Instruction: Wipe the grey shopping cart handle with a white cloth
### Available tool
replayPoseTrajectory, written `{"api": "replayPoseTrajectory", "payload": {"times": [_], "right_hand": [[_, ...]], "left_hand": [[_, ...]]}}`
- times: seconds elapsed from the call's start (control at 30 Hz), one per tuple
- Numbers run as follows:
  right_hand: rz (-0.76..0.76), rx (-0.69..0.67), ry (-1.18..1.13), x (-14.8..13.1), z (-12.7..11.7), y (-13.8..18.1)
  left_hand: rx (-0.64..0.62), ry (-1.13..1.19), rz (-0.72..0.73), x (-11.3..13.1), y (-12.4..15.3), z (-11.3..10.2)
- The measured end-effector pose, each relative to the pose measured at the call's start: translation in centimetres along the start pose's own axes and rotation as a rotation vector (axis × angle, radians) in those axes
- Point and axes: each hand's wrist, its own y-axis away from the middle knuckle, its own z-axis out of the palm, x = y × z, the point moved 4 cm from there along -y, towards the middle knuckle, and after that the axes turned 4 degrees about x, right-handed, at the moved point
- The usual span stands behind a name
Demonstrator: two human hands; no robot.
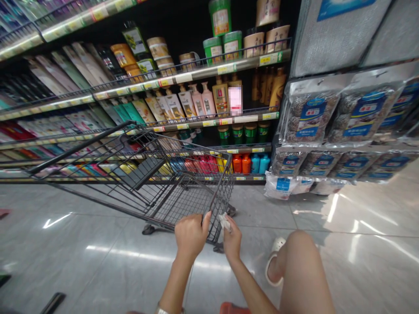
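**A:** What do the 2 hands have hold of?

**B:** The left hand [190, 235] is curled almost shut, its fingertips hooked over the near end wall of the shopping cart [183, 174]. The right hand [232, 240] is pinched closed on a small white wad [224, 221]. The wad is pressed against that same end wall, at the cart's lower near corner.

**A:** How would the person do this rubbing well?

**B:** Probably by bracing the cart with the left hand, since its wheels stand on a glossy floor [98, 244]. The right hand could then work along 1 wire at a time and turn the wad to a fresh face.

**A:** How does the wad look?

**B:** It is pale, crumpled and mostly buried in the fingers. Whether it is cloth or tissue, damp or dry, cannot be told.

**A:** And what is around the cart?

**B:** Just right of its near end are the person's bare knee [301, 261] and a white sandal [273, 257]. Beyond the cart are shelves [203, 72] of bottles [199, 100]. To its right hang blue-labelled packs [314, 117].
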Motion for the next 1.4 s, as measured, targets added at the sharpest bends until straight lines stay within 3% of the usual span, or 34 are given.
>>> {"api": "replayPoseTrajectory", "payload": {"times": [0.13,0.3,0.53,0.63,0.73,1.03,1.4], "right_hand": [[-0.131,0.040,0.121,0.0,1.7,-2.9],[-0.135,0.074,0.163,1.4,2.2,-6.6],[-0.154,0.121,0.178,1.4,3.2,-14.6],[-0.159,0.123,0.176,1.4,3.6,-15.8],[-0.166,0.098,0.173,1.8,3.6,-14.5],[-0.096,0.066,0.174,3.3,2.2,-7.0],[-0.009,0.026,0.149,1.8,0.9,0.3]], "left_hand": [[0.064,0.011,0.038,-0.1,0.2,-0.1],[0.091,0.028,0.060,-0.3,0.6,-0.2],[0.073,0.051,0.054,-0.6,1.2,-0.4],[0.069,0.062,0.043,-0.6,1.4,-0.4],[0.066,0.059,0.031,-0.4,1.4,-0.4],[0.029,0.060,0.006,-0.2,1.2,-0.6],[0.034,0.096,-0.014,-0.1,1.2,-0.4]]}}
